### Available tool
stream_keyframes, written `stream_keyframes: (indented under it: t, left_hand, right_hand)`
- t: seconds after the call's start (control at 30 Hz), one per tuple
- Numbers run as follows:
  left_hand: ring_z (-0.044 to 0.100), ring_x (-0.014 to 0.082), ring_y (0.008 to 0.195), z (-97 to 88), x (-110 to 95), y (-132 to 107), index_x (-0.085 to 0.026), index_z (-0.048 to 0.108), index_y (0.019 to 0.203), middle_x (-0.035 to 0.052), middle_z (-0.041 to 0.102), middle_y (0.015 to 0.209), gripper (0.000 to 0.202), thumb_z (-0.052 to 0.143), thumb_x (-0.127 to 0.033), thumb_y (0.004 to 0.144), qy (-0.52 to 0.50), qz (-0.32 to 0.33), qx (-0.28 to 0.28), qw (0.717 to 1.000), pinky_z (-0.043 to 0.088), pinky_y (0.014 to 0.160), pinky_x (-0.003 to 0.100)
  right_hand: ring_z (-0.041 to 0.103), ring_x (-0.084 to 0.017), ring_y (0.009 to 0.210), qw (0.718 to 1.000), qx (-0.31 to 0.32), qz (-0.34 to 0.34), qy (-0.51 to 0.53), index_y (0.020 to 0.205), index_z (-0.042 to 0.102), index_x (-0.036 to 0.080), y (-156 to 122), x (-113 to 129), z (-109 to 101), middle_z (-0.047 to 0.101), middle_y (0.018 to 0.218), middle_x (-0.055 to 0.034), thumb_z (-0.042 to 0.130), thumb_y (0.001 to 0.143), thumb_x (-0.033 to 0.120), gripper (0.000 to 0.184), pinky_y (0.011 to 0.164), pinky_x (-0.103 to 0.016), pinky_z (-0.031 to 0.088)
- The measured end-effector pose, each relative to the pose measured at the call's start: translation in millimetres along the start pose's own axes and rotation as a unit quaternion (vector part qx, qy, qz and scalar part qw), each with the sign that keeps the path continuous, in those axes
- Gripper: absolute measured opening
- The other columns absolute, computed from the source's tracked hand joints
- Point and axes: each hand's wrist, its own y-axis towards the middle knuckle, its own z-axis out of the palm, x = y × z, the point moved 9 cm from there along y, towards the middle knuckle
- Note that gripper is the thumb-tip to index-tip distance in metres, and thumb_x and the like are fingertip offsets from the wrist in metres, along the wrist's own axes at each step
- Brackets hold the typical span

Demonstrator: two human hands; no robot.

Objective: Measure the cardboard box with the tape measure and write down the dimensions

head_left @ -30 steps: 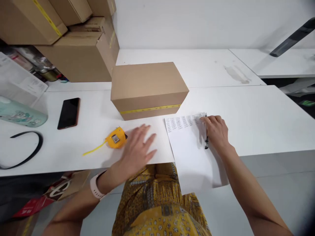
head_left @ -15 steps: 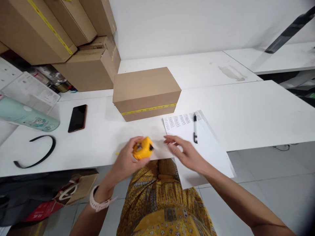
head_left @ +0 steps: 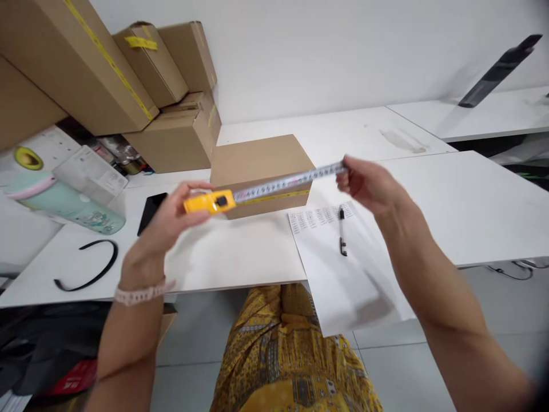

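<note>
My left hand (head_left: 174,214) grips the yellow case of a tape measure (head_left: 210,202). Its blade (head_left: 287,183) is drawn out to the right, sloping slightly upward. At the far end of the blade, my right hand (head_left: 369,182) pinches the tip between thumb and fingers. Behind the blade sits a closed cardboard box (head_left: 261,160) with a yellow tape strip along its front. The blade passes in front of the box's near side; whether it touches the box I cannot tell. A sheet of paper (head_left: 326,280) with handwritten columns lies to the right, a pen (head_left: 342,232) on top.
Stacked cardboard boxes (head_left: 171,137) stand at the back left. A mint-green bottle (head_left: 72,203), a dark phone (head_left: 151,213) and a curved black band (head_left: 111,260) are on the left of the white table (head_left: 240,257). A dark long object (head_left: 497,71) leans at the far right.
My right hand has closed on the blade's end and moved up and right. The blade is now pulled out. My left hand has moved left and up with the case.
</note>
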Motion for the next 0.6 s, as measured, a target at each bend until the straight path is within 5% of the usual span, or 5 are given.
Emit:
stream_keyframes:
  t: [0.1,0.2,0.4,0.6]
  left_hand:
    - [0.066,0.0270,0.104,-53.9,0.4,44.8,-0.027,0.066,0.111,0.0013,0.072,0.111,0.046,0.076,-0.040,0.068,-0.023,0.001,-0.055,0.998,0.052,0.082,0.033]
    - [0.065,0.0254,0.100,-79.2,16.0,80.8,-0.022,0.069,0.104,0.0051,0.073,0.110,0.040,0.076,-0.041,0.070,-0.063,-0.025,-0.032,0.997,0.049,0.079,0.032]
    - [0.062,0.0206,0.083,-91.0,52.9,112.6,-0.017,0.071,0.103,0.0098,0.074,0.106,0.047,0.077,-0.046,0.067,-0.081,-0.087,-0.007,0.993,0.043,0.066,0.029]
    - [0.061,0.0206,0.084,-74.2,54.9,125.8,-0.015,0.069,0.104,0.0098,0.074,0.104,0.048,0.074,-0.046,0.067,-0.097,-0.080,0.005,0.992,0.041,0.063,0.028]
  right_hand:
    - [0.048,-0.011,0.061,0.998,-0.053,-0.030,0.015,0.072,0.056,0.019,62.0,18.8,-22.5,0.053,0.068,-0.0007,0.059,0.095,0.033,0.028,0.060,-0.027,0.043]
    - [0.049,-0.011,0.063,0.997,-0.073,0.002,-0.032,0.072,0.056,0.018,101.0,8.0,-19.2,0.054,0.068,-0.0009,0.059,0.095,0.028,0.025,0.064,-0.027,0.045]
    - [0.051,-0.012,0.068,0.987,-0.099,0.029,-0.120,0.070,0.054,0.019,123.6,-18.3,13.6,0.057,0.073,-0.0022,0.062,0.090,0.026,0.022,0.068,-0.027,0.047]
    - [0.058,-0.017,0.075,0.980,-0.089,0.051,-0.171,0.082,0.055,0.020,128.1,-27.4,33.3,0.066,0.087,-0.0061,0.071,0.082,0.040,0.026,0.063,-0.029,0.045]
